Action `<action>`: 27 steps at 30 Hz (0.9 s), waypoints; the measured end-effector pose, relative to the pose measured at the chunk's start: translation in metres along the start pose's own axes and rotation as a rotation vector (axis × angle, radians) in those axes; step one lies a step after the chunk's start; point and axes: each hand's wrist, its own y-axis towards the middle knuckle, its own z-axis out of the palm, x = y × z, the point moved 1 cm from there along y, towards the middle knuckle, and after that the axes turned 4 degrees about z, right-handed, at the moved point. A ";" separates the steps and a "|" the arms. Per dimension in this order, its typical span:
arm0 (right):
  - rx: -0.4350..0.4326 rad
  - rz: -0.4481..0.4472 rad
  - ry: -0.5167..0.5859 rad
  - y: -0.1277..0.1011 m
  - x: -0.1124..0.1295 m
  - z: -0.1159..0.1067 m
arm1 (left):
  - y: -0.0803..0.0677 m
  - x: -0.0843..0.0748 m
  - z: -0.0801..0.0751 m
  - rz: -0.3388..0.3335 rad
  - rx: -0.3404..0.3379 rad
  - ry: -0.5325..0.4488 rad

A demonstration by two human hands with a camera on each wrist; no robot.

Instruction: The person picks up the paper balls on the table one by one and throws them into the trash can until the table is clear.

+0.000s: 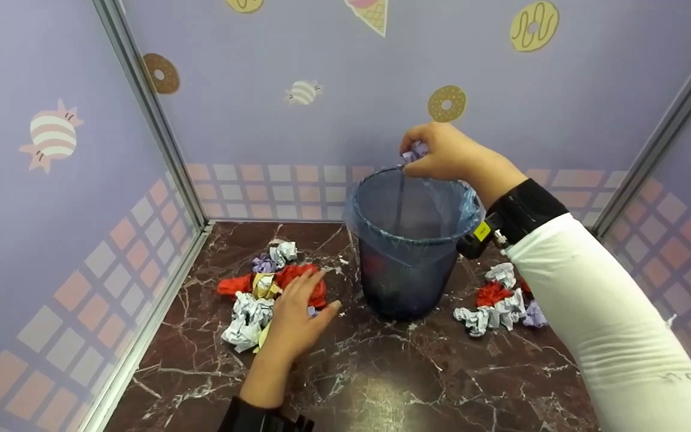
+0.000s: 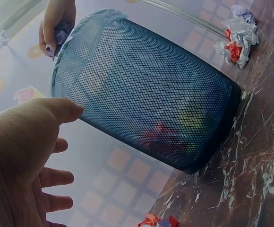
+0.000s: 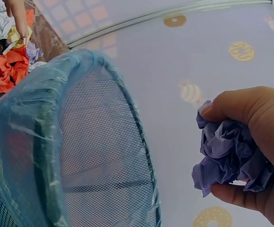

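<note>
While the right hand [image 1: 450,155] pinches a crumpled purple paper ball [image 3: 226,156] above the blue-lined mesh wastebasket [image 1: 408,240], light and soft, the left hand [image 1: 297,315] rests spread on scraps beside it.

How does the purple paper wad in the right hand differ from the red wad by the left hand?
The purple wad is held over the bin by the right hand; the red wad lies on the table, at the left hand. The purple one looks smaller. Both are crumpled paper.
</note>
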 end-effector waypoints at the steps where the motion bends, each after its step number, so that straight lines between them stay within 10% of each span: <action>1: 0.001 -0.005 -0.004 0.000 0.000 0.001 | 0.000 0.000 0.000 0.006 -0.003 0.000; 27: 0.072 0.013 0.015 -0.007 -0.008 0.007 | -0.003 -0.002 -0.002 0.029 -0.014 0.004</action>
